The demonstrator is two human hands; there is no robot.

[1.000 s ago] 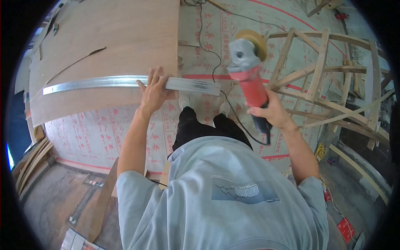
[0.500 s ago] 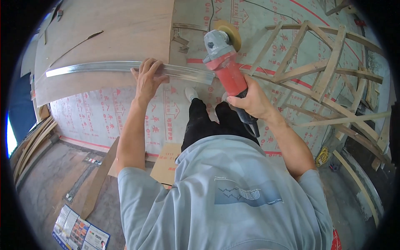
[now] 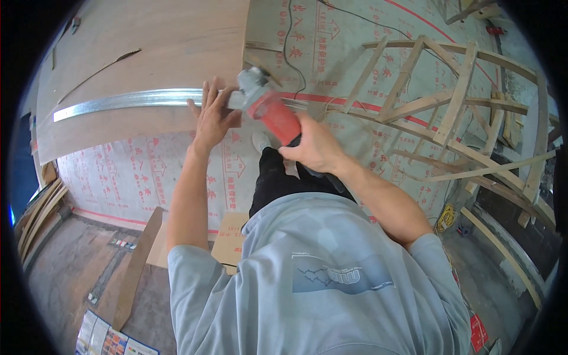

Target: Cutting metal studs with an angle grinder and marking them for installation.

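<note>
A long, shiny metal channel lies across the wooden board, its right end reaching past the board's edge. My left hand grips it near that edge, fingers over the far side and thumb on the near side. My right hand is wrapped round a red angle grinder with a grey head. The grinder head, blurred by motion, is just right of my left fingers, over the channel. Its disc is smeared and partly hidden behind the head; whether it touches the metal I cannot tell.
The large wooden board fills the upper left. A curved timber frame stands at the right. A dark cord crosses the printed floor sheeting. Yellow cord is coiled at lower right; cardboard lies near my legs.
My right hand has brought the grinder left and lower, from beyond the channel's right end to beside my left hand. The left hand stays on the channel. The view has shifted slightly.
</note>
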